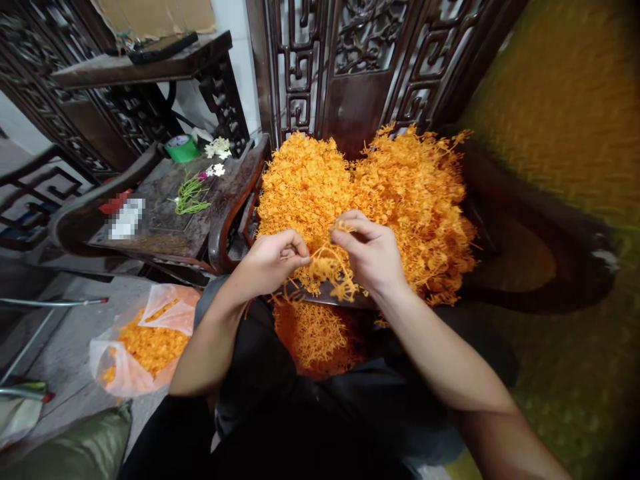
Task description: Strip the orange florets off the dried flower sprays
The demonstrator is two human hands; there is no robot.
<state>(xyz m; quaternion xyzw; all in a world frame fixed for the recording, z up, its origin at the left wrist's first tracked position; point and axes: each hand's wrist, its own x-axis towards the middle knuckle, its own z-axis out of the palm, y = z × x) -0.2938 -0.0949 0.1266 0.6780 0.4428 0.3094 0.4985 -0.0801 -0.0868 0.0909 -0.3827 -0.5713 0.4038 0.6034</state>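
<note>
My left hand (278, 261) is closed in a pinch on the thin stem end of an orange plastic flower sprig (331, 268). The sprig curves between both hands, its small blossoms hanging down. My right hand (371, 250) is also closed, thumb against fingers, with an orange bit of the sprig at the fingertips. Behind the hands rise two heaped piles of the same orange flowers, a left pile (303, 183) and a bushier right pile (417, 200), on a dark wooden seat. Below, between the knees, more orange sprigs (320, 333) lie in a reddish container.
At left, a carved wooden chair (175, 230) bears green tape (182, 148), green stems (193, 195) and white flowers (218, 148). On the floor stands a translucent bag (107, 353) of orange pieces. A carved wooden screen (357, 100) backs the piles; a curved armrest (560, 297) is at right.
</note>
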